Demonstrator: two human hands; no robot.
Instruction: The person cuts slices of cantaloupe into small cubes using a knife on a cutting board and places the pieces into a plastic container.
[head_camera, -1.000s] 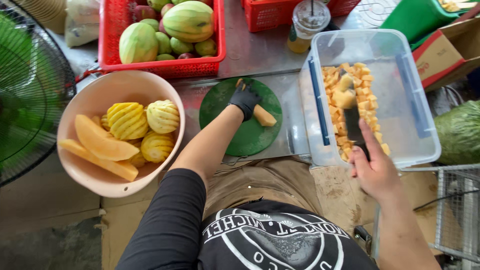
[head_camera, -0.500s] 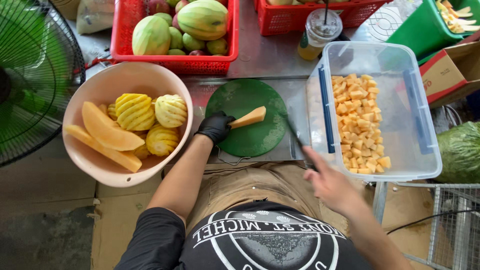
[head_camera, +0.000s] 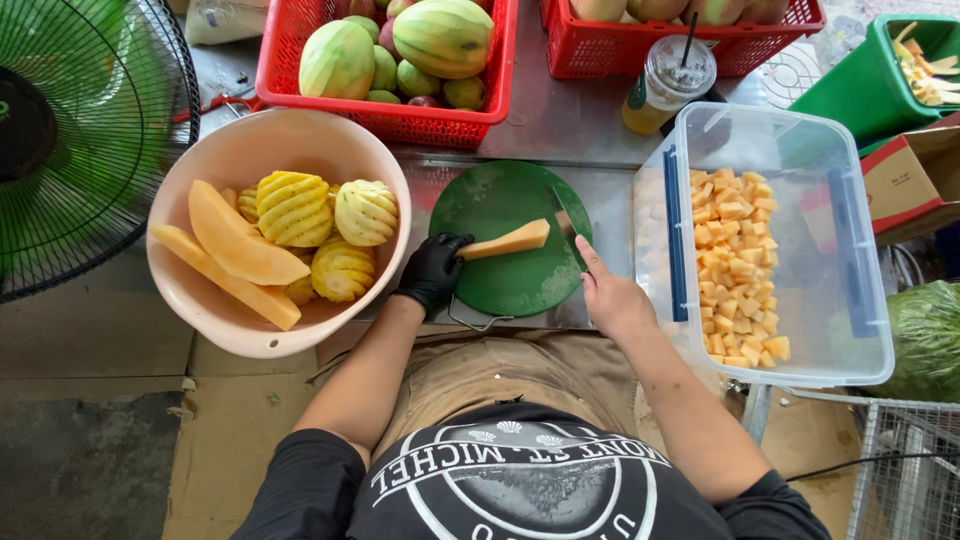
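Note:
My left hand, in a black glove, pinches the near end of a long orange papaya strip lying on the round green cutting board. My bare right hand grips a knife whose blade rests at the strip's right end. A clear plastic tub to the right holds several orange fruit cubes.
A beige bowl at left holds peeled pineapples and papaya slices. Red baskets of whole fruit stand behind the board, with a lidded drink cup. A green fan sits far left; a green bin and cardboard box are at right.
My right hand came back from the tub to the board with the knife. My left hand slid from the board's centre to the strip's left end.

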